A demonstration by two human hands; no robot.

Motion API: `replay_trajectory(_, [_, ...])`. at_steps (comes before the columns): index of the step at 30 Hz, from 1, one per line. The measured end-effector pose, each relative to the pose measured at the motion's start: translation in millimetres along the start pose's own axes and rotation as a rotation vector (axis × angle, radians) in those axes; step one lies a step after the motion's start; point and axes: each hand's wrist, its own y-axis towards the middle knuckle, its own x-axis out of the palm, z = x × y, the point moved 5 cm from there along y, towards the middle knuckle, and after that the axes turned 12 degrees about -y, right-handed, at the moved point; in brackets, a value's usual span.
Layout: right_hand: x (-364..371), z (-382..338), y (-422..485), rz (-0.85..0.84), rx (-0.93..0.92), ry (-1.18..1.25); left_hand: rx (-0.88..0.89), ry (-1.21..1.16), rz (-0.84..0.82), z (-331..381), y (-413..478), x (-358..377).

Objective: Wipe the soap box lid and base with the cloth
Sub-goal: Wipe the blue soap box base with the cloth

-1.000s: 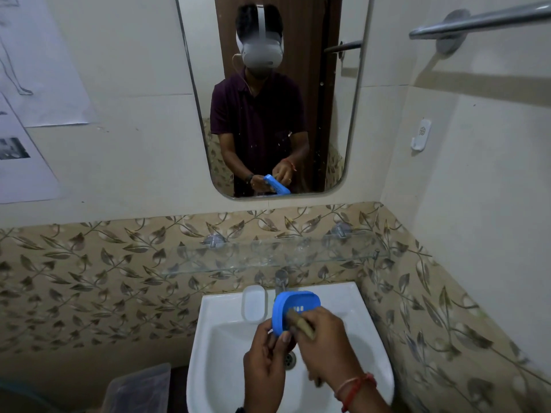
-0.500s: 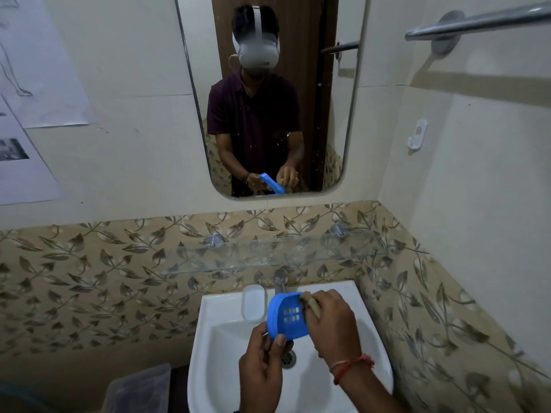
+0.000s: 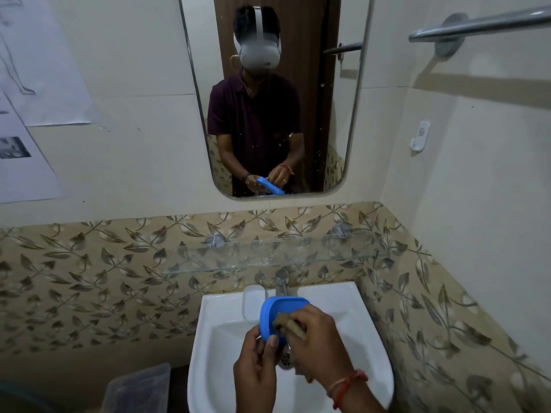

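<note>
- My left hand point(image 3: 256, 365) is nearest the camera, low over the basin. Its thumb and fingers are pressed together on the lower edge of the blue rounded plastic soap box piece point(image 3: 278, 312), holding it tilted up on edge so its hollow side faces me. I think that tilt is there to give the other hand a clear way in.
- My right hand point(image 3: 319, 341) comes in from the right with a red thread band at the wrist. Its fingers are bunched around the small brownish cloth point(image 3: 290, 323), pinching it into a wad and pushing it against the inside of the blue piece. I cannot tell whether this piece is the lid or the base.
- Both hands work above the bowl of the white ceramic wash basin point(image 3: 375, 347), likely so any drips or residue fall towards the drain.
- Just beyond, a pale translucent rounded plastic piece point(image 3: 253, 302) lies flat on the basin's back ledge, left of the metal tap point(image 3: 281, 283). I take it for the soap box's other half, set aside for its turn, so the wiping looks about half done at most.
- Above the tap runs a clear glass shelf point(image 3: 268, 257) on the leaf-patterned tile band.
- Farthest, the rounded wall mirror point(image 3: 337, 114) reflects the same two-handed hold.
</note>
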Motion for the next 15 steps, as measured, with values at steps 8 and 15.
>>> replay_trajectory(8, [-2,3,7,0.075,0.039,0.023,-0.023,-0.07,0.028,7,-1,4])
replay_trajectory(15, [-18,17,21,0.22,0.177,-0.056,-0.023,-0.082,0.002,8,-1,3])
